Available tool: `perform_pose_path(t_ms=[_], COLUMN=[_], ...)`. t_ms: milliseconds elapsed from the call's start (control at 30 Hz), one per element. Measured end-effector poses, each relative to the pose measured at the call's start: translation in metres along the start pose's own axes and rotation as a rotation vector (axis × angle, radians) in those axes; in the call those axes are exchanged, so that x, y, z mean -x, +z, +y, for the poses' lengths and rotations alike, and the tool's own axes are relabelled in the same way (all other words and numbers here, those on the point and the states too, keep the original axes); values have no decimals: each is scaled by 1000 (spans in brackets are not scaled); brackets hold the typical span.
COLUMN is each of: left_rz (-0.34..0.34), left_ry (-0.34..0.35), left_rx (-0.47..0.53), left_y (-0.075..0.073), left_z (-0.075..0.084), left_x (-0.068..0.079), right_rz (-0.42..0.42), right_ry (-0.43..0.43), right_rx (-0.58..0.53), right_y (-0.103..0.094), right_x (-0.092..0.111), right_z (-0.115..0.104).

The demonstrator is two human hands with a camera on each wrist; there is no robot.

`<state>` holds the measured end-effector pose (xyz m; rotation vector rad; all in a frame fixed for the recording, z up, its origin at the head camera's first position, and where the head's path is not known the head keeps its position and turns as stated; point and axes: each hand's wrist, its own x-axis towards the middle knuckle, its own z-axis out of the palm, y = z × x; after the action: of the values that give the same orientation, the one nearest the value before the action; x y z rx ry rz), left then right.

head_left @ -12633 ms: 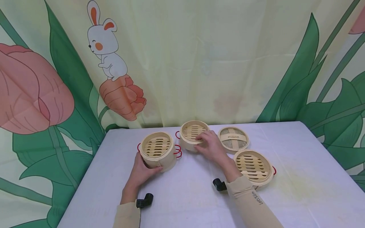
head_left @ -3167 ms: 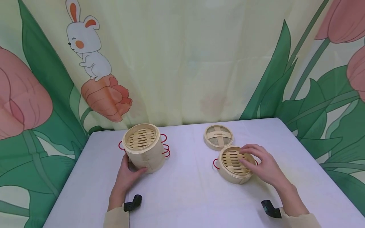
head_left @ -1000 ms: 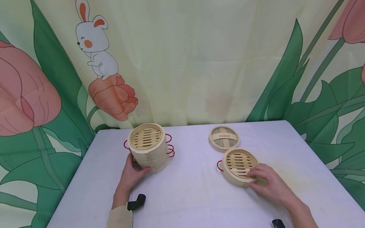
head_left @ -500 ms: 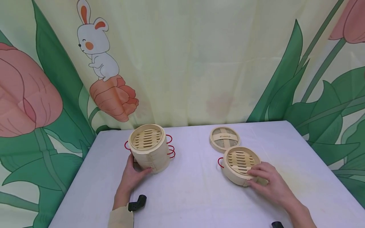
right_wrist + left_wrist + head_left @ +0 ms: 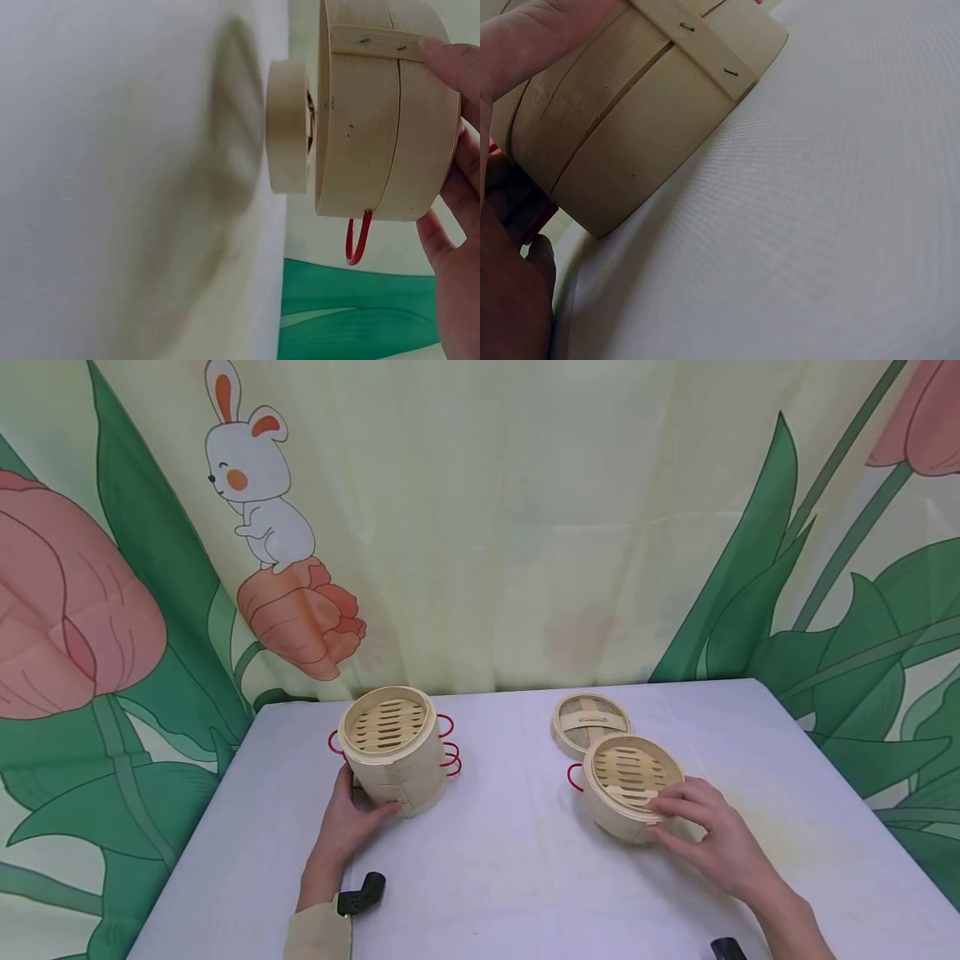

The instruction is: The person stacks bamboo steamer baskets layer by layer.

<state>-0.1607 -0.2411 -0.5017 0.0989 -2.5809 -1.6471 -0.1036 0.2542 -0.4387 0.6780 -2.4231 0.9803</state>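
Observation:
At the left of the table, a tall stack of round bamboo steamer baskets [image 5: 397, 777] with red loop handles stands upright. My left hand [image 5: 345, 827] grips its lower part from the near left; in the left wrist view the thumb [image 5: 532, 45] lies along the bamboo wall. On the right, my right hand [image 5: 712, 835] pinches the near right rim of a single bamboo steamer basket [image 5: 611, 810] with a slatted base. In the right wrist view this steamer basket [image 5: 375, 127] hangs clear of the white cloth, a red handle [image 5: 360, 240] on its wall.
A round bamboo steamer lid [image 5: 577, 720] with a cross strap lies behind the single basket, which partly overlaps it in the head view. White cloth covers the table [image 5: 510, 877]. A printed curtain [image 5: 480, 527] hangs along the table's back edge.
Over twelve seconds ago the left stack was shorter and another basket stood beside it. Within the last second my right hand has raised the single basket off the table; my left hand stays put.

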Motion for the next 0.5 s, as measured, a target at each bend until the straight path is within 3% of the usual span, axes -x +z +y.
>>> perform_pose_path(t_ms=[167,500], left_rz=[-2,0], left_ry=[-6,0], left_rx=[2,9], left_y=[-1,-2], left_z=[0,3], left_x=[0,0], right_rz=[29,28], right_ry=[-42,-16], right_rx=[-32,-9], right_y=[-2,0], right_x=[-8,-29], right_z=[-5,-17])
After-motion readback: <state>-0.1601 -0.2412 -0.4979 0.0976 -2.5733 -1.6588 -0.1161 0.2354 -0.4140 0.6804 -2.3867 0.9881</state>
